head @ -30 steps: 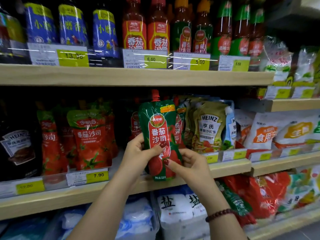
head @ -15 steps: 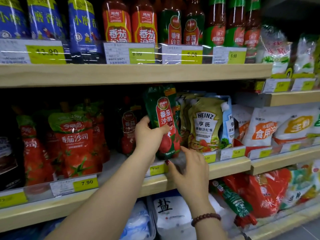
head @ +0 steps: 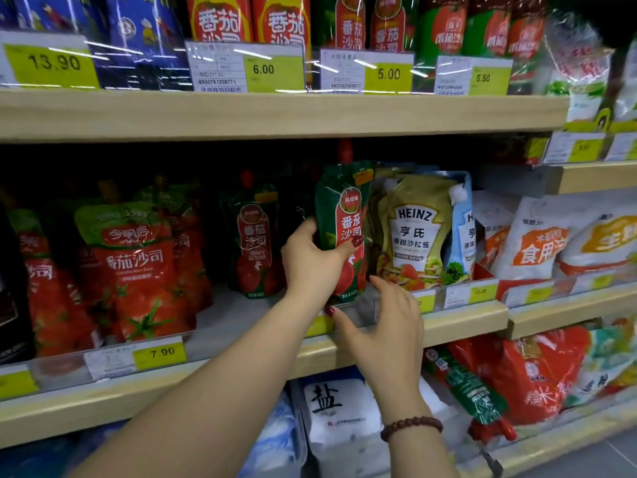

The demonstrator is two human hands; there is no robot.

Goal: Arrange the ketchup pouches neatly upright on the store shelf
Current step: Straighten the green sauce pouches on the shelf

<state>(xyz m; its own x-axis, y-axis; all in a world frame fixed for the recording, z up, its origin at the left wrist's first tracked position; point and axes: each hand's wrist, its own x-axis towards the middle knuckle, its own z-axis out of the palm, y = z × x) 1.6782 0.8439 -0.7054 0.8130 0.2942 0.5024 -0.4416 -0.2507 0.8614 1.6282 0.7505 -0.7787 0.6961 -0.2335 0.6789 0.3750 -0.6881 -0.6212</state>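
A green and red ketchup pouch [head: 344, 215] with a red cap stands upright at the front of the middle shelf [head: 458, 320], pressed against a Heinz pouch. My left hand [head: 312, 260] grips its left side, thumb across the label. My right hand [head: 382, 326] hovers just below its bottom edge at the shelf's clear front rail, fingers spread, holding nothing. A second matching ketchup pouch [head: 253, 243] stands further back to the left. Larger red ketchup pouches [head: 134, 267] stand in a row at the left.
The yellow-green Heinz dressing pouch [head: 415, 232] and a blue one stand right of the held pouch. White bags [head: 537, 243] fill the right shelf. Bottles [head: 286, 25] line the shelf above. Salt bags [head: 337, 415] and a lying green pouch [head: 472, 398] sit below.
The pouch went from held in front of the shelf in both hands to standing on the shelf. My right hand came off it and dropped to the shelf front.
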